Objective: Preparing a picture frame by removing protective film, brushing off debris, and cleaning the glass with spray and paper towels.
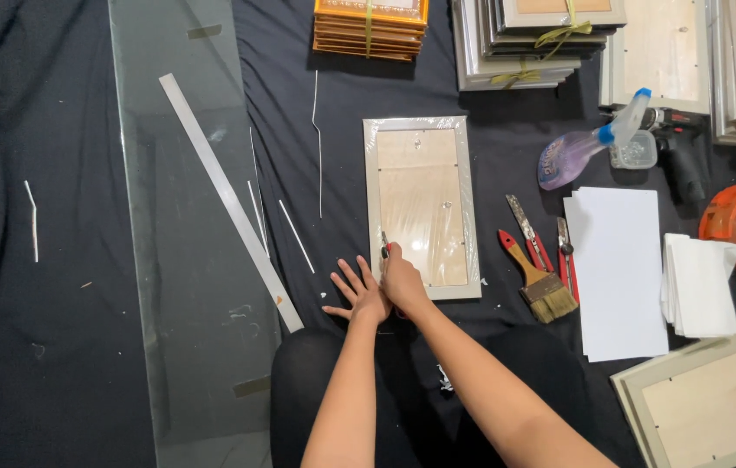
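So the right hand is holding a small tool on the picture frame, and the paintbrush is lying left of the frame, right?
Not quite. The head view shows the paintbrush lying right of the picture frame, not left. The right hand does hold a small tool on the frame.

The wrapped frame, a tall grey rectangle in clear plastic film, serves as landmark. Above it, slightly left, sits an orange bundle tied with yellow-green string. Up and right of it lie grey bundles tied likewise. No labels, signs or screens show.
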